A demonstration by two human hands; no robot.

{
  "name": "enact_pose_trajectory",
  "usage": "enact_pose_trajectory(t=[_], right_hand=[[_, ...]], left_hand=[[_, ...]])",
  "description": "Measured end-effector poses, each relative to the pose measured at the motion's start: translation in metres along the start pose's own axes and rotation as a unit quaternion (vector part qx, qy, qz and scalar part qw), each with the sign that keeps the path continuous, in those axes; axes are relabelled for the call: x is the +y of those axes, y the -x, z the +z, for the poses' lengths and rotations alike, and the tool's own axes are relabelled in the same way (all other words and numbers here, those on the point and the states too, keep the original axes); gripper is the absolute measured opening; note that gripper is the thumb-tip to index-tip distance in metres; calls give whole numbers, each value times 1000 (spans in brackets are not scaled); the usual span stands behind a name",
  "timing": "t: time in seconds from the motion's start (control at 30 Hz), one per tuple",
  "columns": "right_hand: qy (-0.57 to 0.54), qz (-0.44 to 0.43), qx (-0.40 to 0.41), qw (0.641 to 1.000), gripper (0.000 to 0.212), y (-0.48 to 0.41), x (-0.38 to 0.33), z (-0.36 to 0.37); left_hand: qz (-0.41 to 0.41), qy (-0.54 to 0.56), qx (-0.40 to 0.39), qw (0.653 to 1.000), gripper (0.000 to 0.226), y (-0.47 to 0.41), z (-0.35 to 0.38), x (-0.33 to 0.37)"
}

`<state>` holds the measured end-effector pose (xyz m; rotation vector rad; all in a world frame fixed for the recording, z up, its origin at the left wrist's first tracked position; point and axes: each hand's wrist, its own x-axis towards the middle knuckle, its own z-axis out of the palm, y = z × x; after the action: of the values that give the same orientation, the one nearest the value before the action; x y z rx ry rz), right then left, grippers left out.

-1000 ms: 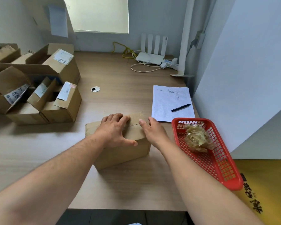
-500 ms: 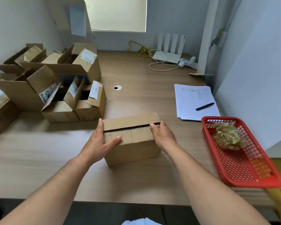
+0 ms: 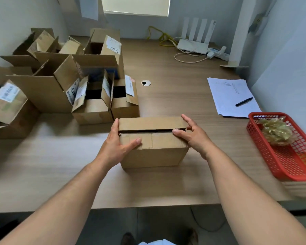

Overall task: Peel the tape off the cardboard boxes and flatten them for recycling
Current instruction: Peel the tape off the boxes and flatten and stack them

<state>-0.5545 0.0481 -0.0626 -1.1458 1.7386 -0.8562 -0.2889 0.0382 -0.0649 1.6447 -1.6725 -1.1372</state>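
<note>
While the box (image 3: pixel 152 151) sits mid-worktop (image 3: pixel 175 92) with its top seam (image 3: pixel 148 131) parted, the left hand (image 3: pixel 116 145) grips its left end, thumb over the near flap, and the right hand (image 3: pixel 193 137) is spread loose, thumb at the seam's right end; lifting both flaps evenly while steadying the box looks best. Opened boxes (image 3: pixel 48 91) crowd just beyond on the left, and a basket (image 3: pixel 265 114) holding a tape wad (image 3: pixel 276 131) lies right, neither blocking the flaps.
</note>
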Motion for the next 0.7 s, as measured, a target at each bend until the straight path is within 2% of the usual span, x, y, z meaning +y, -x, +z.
enact_pose_trajectory(t=[0.1,0.2,0.33,0.47,0.53,0.57,0.63,0.7], right_hand=[[-44,15,-11,999,53,0,-6,-7],[-62,-8,35,997,22,-3,-9,-6],[-103,-5,115,988,36,-3,-13,8],[-221,48,108,968,36,-8,-12,19],[-284,60,84,953,33,-11,-12,19],[-311,67,75,945,29,-10,-13,18],[-339,86,65,934,21,-10,-15,17],[-345,99,64,931,19,-12,-16,16]], left_hand=[[26,21,15,999,98,3,3,1],[38,7,26,999,94,6,5,3],[38,-24,27,999,84,13,8,3],[37,-20,27,999,51,17,8,6],[19,38,28,999,35,17,7,10],[-11,95,32,995,35,16,5,13],[-97,216,46,970,48,10,-1,18],[-152,300,55,940,50,5,-8,21]])
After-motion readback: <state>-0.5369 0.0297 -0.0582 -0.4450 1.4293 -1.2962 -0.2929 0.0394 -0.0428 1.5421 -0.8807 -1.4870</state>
